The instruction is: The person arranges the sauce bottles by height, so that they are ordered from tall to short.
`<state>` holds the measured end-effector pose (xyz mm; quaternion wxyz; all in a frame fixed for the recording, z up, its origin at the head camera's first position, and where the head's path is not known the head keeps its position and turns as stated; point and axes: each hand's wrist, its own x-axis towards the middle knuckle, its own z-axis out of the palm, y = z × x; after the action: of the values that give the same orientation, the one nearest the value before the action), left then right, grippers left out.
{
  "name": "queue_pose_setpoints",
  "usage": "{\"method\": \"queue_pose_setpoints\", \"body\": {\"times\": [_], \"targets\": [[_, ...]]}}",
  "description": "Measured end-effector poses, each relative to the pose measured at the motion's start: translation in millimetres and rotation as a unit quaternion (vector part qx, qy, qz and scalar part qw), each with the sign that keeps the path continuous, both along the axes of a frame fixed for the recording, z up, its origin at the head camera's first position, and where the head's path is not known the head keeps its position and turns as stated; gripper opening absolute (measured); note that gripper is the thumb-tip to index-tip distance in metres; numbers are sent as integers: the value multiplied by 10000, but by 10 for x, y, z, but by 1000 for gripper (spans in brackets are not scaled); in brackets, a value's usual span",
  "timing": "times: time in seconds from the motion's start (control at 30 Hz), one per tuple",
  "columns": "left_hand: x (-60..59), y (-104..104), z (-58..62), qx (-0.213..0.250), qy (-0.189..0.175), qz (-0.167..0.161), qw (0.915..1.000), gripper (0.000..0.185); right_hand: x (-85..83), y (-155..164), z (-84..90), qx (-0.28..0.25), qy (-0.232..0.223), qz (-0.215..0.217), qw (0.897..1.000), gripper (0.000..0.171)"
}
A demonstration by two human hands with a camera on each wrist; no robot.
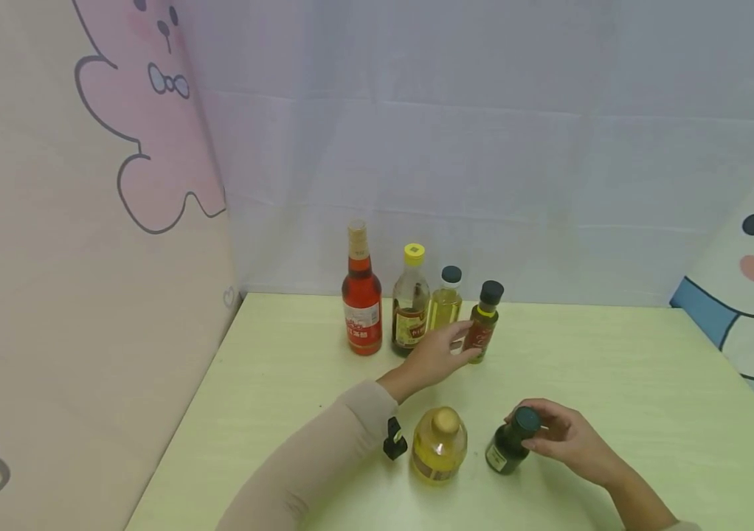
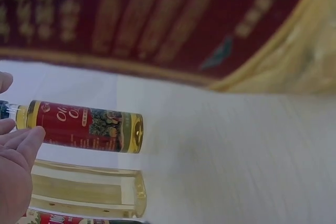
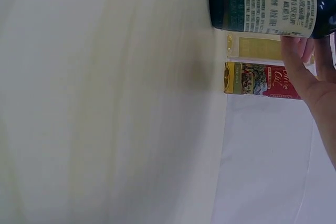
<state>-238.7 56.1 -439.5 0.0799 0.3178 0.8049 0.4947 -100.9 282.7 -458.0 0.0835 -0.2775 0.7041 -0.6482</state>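
Between the curled thumb and fingers of the right hand, gripping a dark bottle around its neck and shoulder, close under the cap. Likely to handle as glass: stiff, smooth, fairly weighty if full, slippery with any oil on the outside, liable to crack if knocked. Best taken lower than the present hold, around the thick body below those fingertips, with thumb and fingers opposed; risky to trust to the cap alone. Roughly upright within the grasp; no telling between resting on the table and hanging just above it.

Just past the loosely spread thumb and fingers of the left hand, with a red-labelled bottle upright there: not visibly clasping, and hard to judge contact from a narrow gap. Probably also rigid and smooth, slimmer, so easier to ring with thumb and fingers at mid-label, but easier to tip with a sideways nudge.

Stretched forward and across with the left arm, with the sleeve slanted past a gold-capped bottle, well behind the left fingers, and with the palm turned toward the red label. Angled inward from the near right with the right forearm, with fingertips pointing left.
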Motion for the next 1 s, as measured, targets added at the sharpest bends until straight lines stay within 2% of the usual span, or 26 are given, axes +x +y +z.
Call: {"method": "queue_pose_setpoints", "body": {"times": [0.27, 0.47, 0.57, 0.73, 1.0], "targets": [[79, -113, -79, 663, -626, -369, 9951, 51, 5, -1, 15, 9, 29, 21, 10000, 37], [144, -229, -161, 848, -875, -563, 9909, 49, -3, -1, 14, -16, 69, 37, 10000, 37], [183, -296, -198, 921, -1021, -510, 9892, 49, -8, -7, 7, -6, 40, 36, 10000, 36], [258, -389, -218, 1045, -1094, -353, 9879, 46, -20, -7, -7, 5, 0, 60, 10000, 35], [387, -473, -279, 1253, -1063, -408, 9856, 39, -12, -14, 11, -1, 14, 81, 10000, 35]]}}
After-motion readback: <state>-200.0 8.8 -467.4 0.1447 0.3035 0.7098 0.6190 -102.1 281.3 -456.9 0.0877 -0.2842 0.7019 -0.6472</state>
